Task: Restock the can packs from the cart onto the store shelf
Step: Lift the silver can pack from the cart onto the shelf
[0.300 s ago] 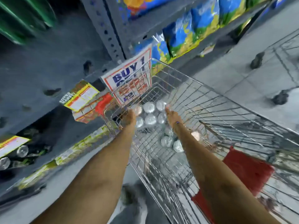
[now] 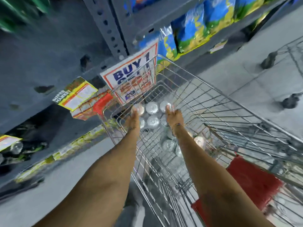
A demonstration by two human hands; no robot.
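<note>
While both bare arms reach down into the wire shopping cart (image 2: 213,102), the left hand (image 2: 133,118) and the right hand (image 2: 174,116) flank a shrink-wrapped can pack (image 2: 152,115) lying at the far end of the cart's basket. The left hand presses flat against the pack's left side, its fingers straight; the right hand sits on the pack's right side with fingertips touching one can top. Whether either hand has closed a hold on the pack cannot be told through the blur. Six round silver tops can be made out in this pack, though the hands hide parts of it. A second group of cans (image 2: 170,145) lies nearer in the cart, under the right forearm; about four tops show there, the count being uncertain.

The cart's far rim stands just beside a white promotional sign (image 2: 136,69) reading "BUY 1". Left of the cart, a narrow strip of grey floor (image 2: 68,174) separates its side wall from the grey metal shelf (image 2: 49,63), whose edge carries a yellow price tag (image 2: 77,94) and a red one (image 2: 101,104). Beyond the cart, blue and yellow bags (image 2: 205,25) fill the upper shelf. The cart's red child-seat flap (image 2: 249,181) lies at its near end. Right of the cart the floor is open up to another cart's wheels (image 2: 268,60).
</note>
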